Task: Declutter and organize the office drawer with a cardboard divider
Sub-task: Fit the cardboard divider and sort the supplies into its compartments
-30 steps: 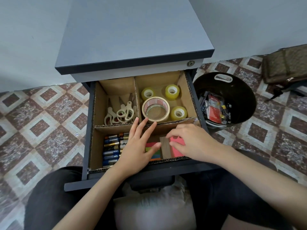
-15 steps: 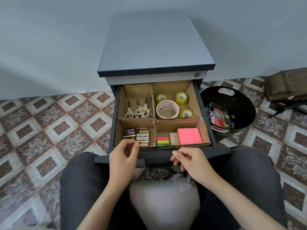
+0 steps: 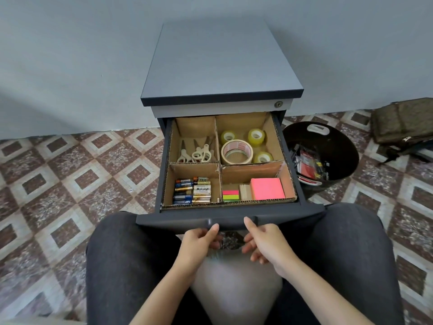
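Patterned floor tiles, a grey wall, and the drawer (image 3: 175, 219) open over my knees, its cardboard divider (image 3: 253, 166) making four filled compartments. Sorting looks done; next comes a level push shut. My left hand (image 3: 199, 242) and right hand (image 3: 267, 242) thumb the handle (image 3: 232, 222), fingers loosely curled beneath; whether they grip it I cannot tell. Four tape rolls (image 3: 237, 151), seemingly three scissors (image 3: 196, 154), three note pads (image 3: 267, 191) — and batteries (image 3: 193, 191) too bunched to count.
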A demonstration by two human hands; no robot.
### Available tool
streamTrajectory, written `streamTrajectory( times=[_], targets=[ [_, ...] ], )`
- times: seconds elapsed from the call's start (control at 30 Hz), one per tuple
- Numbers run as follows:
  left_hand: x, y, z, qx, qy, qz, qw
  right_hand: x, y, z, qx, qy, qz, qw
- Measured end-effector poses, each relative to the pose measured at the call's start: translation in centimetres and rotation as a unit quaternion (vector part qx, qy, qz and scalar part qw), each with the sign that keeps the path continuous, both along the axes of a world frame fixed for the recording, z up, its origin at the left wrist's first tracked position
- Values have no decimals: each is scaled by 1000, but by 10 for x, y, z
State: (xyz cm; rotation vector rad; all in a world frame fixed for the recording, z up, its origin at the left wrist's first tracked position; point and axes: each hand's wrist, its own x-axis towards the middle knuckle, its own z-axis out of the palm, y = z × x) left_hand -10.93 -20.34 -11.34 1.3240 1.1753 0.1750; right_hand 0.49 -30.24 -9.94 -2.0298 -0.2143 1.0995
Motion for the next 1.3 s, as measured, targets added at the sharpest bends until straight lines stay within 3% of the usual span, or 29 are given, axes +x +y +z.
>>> streamTrajectory(
  times=[0.1, 0.23, 0.97, 1.17, 1.3],
  targets=[
    [3, -2, -1, -61, -38, 47, 996, -5, 6, -9, -13, -52, 13, 998],
    [5, -2, -5, -41, -42, 53, 997, -4, 8, -14, -29, -117, 35, 992],
    [8, 28, -15, 51, -10, -12, 999, 17, 27, -31, -7, -93, 94, 991],
    [17, 29, -5, 17, -38, 35, 999, 15, 33, -20, 93, 0, -7, 996],
    [45, 54, 4, -13, -54, 79, 995, 32, 64, -18, 107, -10, -35, 994]
  ],
)
